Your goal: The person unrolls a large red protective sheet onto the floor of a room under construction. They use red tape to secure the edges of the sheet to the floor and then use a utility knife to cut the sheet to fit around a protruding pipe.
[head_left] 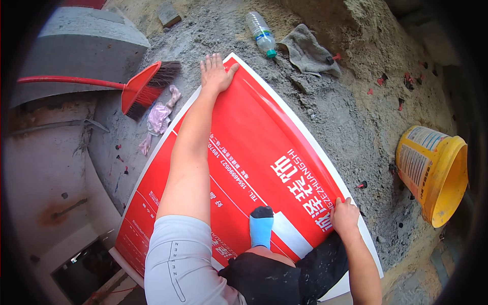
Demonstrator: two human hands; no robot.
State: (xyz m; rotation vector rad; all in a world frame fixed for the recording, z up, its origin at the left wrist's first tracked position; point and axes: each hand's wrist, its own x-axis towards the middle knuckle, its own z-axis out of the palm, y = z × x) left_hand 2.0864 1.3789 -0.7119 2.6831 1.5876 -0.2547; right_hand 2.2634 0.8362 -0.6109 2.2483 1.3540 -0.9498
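A large, glossy red sheet with a white border and white printing (244, 127) lies spread over the rough grey concrete floor (351, 122) in front of and beneath the person. The two bare hands are well apart on it. The left hand (216, 76) rests flat near the far corner, palm down, fingers spread and their tips at the white edge. The right hand (345, 218) is at the right edge, its fingers curled; whether it pinches the border or only presses on it, I cannot tell. A foot in a light blue sock with a black toe (262, 226) is on the sheet between the arms, just beside a white printed block. Beyond the far corner lie a clear plastic bottle with a green cap (261, 34) and, next to it, a crumpled grey cloth (308, 51). Left of the sheet are a red plastic broom with dark and red bristles (141, 87) and a twisted pale pink cloth (159, 118), the latter close to the white edge. On the right, apart from the sheet, is a yellow plastic bucket (424, 170), its mouth facing right.
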